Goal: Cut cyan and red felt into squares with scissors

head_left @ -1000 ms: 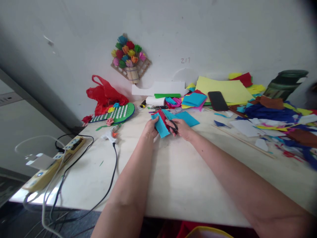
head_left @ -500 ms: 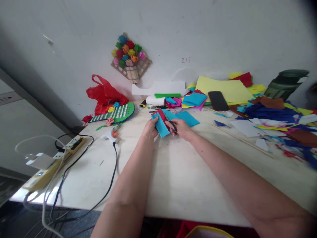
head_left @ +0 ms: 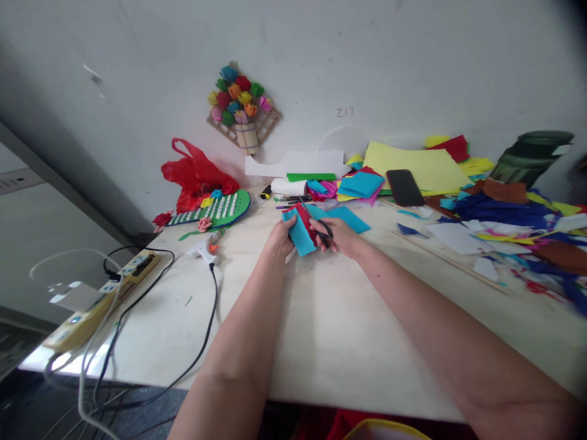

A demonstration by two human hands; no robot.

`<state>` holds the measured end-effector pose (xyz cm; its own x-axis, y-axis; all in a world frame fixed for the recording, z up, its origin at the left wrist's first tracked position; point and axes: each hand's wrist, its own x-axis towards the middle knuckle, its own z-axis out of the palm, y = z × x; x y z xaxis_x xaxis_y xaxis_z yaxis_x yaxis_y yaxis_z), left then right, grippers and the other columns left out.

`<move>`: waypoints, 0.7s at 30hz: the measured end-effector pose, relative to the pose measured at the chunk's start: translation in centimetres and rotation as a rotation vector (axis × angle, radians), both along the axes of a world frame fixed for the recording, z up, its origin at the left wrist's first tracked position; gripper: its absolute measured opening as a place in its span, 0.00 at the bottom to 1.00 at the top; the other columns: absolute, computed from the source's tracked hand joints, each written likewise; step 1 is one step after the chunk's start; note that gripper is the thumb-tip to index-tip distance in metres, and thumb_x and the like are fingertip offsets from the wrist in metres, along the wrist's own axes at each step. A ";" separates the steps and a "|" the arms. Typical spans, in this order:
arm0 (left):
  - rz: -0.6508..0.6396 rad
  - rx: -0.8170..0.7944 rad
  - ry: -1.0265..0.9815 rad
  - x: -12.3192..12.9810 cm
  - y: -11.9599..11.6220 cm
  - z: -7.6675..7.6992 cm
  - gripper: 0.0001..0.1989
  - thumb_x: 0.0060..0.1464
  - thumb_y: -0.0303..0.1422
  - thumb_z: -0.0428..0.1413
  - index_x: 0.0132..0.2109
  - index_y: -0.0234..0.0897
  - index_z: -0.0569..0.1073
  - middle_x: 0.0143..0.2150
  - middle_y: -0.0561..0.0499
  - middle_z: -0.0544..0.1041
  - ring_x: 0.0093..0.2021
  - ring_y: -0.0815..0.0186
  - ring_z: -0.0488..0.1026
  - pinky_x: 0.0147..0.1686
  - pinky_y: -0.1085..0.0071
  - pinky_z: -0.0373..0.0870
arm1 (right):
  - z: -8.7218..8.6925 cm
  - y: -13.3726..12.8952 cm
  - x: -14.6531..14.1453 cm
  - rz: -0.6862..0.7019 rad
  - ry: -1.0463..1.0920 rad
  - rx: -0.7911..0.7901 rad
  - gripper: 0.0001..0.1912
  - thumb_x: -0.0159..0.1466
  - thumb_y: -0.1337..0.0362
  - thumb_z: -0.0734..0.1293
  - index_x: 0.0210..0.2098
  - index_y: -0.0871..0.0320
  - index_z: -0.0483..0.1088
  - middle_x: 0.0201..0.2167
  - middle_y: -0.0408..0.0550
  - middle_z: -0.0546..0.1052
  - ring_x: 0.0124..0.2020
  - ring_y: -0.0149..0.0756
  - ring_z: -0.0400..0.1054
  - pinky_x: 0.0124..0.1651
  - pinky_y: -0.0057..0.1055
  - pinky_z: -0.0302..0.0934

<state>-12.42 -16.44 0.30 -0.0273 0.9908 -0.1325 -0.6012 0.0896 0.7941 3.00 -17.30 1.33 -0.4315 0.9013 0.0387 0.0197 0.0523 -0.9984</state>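
Observation:
My left hand (head_left: 281, 238) is closed on a blue sheet of paper (head_left: 301, 238) with a red sheet (head_left: 304, 219) lying against it, both held a little above the table. Black-handled scissors (head_left: 326, 232) are in my right hand (head_left: 342, 237), fingers around the handles. Their blades point away from me along the red sheet's right side; whether they touch the paper I cannot tell. Behind my right hand, another blue sheet (head_left: 348, 218) lies on the table.
Left are a white glue gun (head_left: 204, 249), a power strip (head_left: 98, 305) with cords, a green decorated board (head_left: 224, 208) and a red plastic bag (head_left: 195, 174). Right are a phone (head_left: 404, 187), a wooden stick (head_left: 454, 263), paper scraps (head_left: 458, 235) and a green bottle (head_left: 527, 162).
The scissors have shifted slightly, and their black handles and blades show more beside the red sheet. My left hand still holds the papers in nearly the same place.

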 end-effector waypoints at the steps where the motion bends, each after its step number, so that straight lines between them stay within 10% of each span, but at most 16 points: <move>1: 0.006 0.000 -0.004 0.0 0.0 0.0 0.12 0.51 0.27 0.54 0.45 0.33 0.70 0.35 0.45 0.78 0.40 0.58 0.76 0.49 0.58 0.67 | 0.0 0.1 0.0 0.003 -0.009 0.006 0.22 0.54 0.46 0.66 0.30 0.61 0.68 0.14 0.42 0.71 0.11 0.26 0.63 0.07 0.19 0.43; 21: 0.021 0.003 -0.018 -0.2 0.0 0.1 0.11 0.52 0.27 0.53 0.44 0.30 0.71 0.34 0.44 0.78 0.38 0.58 0.76 0.48 0.56 0.68 | -0.4 0.8 -0.7 -0.001 0.064 0.064 0.20 0.51 0.49 0.69 0.21 0.59 0.61 0.12 0.37 0.66 0.10 0.22 0.57 0.12 0.20 0.51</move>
